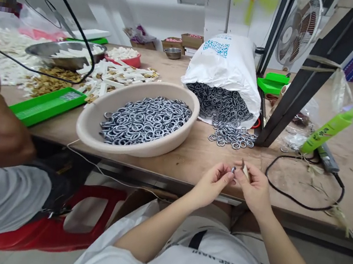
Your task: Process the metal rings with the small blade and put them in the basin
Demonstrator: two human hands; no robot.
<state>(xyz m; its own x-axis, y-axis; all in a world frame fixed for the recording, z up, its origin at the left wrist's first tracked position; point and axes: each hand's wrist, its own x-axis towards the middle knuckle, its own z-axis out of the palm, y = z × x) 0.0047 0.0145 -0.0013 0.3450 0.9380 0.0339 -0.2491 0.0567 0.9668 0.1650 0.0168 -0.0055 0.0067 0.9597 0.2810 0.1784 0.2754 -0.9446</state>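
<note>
Metal rings point(147, 118) heaped in a pale basin point(88, 125) at left, flat, tilted or on edge, with no shared direction; basin rim close to the front edge of the table point(195, 153). More rings within a white sack point(234, 65) farther right, its mouth facing the near side, a loose spill point(234, 136) just before it, mostly lying flat. Left hand point(212, 181) nearly closed, thumb and fingers pinching a small shiny piece point(233, 170), possibly a ring, largely covered; long axis impossible to tell. Right hand point(256, 190) just beside, fingers curled, pinching a slim pale piece point(245, 171), tilted, upper end leaning left. Both hands over the front strip of the table, well apart from the basin, with bare wood between. Farther right, a dark slanted post point(303, 94) rising from the table, then a black cable point(313, 209) looped in front of a green tube point(326, 131); some bare wood between right hand and cable.
</note>
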